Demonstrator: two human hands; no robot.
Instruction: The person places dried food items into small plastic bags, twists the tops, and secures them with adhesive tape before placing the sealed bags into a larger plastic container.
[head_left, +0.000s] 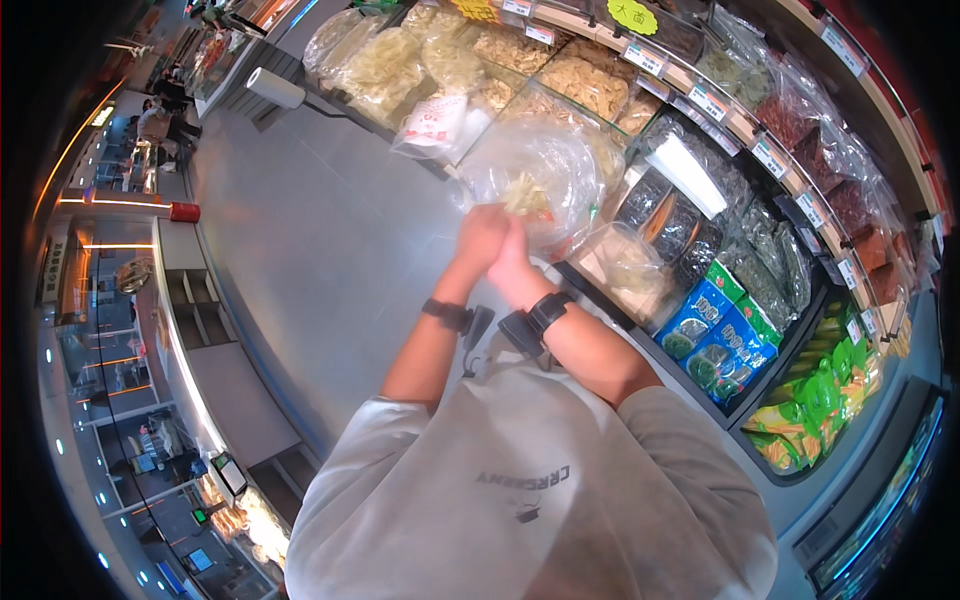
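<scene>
My left hand [482, 232] and my right hand [510, 255] are pressed together in front of me, both closed. From between them sticks a bunch of pale yellowish dried strips [524, 194]; its exact kind is hard to tell. A large clear plastic bag [572, 170] spreads just beyond and around the bunch, over the edge of the display. Whether my fingers also grip the bag's film is hidden. Each wrist carries a black strap [548, 312] with a small dark device.
Bins of dried goods [585, 82] run along the far right, beside a clear-lidded box [628, 272] and blue packets [718, 335]. A white bag [432, 122] lies at the bins' front. A roll [275, 88] stands out over the grey floor [310, 240]. Shelving [195, 300] lines the left.
</scene>
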